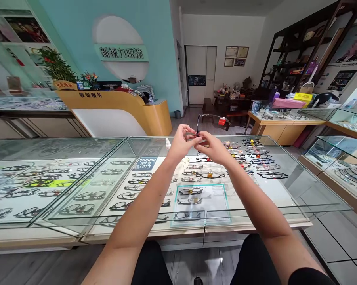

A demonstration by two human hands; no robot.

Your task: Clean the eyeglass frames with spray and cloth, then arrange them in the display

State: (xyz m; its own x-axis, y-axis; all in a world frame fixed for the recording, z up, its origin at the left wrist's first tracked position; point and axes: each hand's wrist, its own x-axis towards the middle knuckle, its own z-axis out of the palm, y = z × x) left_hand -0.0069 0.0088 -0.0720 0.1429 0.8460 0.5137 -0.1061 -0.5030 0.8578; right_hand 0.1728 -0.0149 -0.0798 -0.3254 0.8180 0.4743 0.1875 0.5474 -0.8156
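Above the glass display counter point(154, 215), both arms reach forward and the hands meet near the middle. A dark-framed pair of eyeglasses point(198, 123) is held up between them, with a red tag point(222, 121) on its far right part. My left hand point(183, 141) is closed, its thumb and fingertips pinching the near part of the frame. My right hand point(211, 147) pinches the same pair from the right, fingertips close to the left ones. Fingers hide much of the frame. Below, rows of eyeglasses point(190, 191) lie inside the counter.
A small white bottle point(168, 144) stands beyond my left wrist. Another glass case point(14, 186) adjoins on the left, with more cases point(344, 170) at the right. A yellow-edged reception desk point(157, 116) stands across the aisle. A waste bin point(177, 114) sits by the wall.
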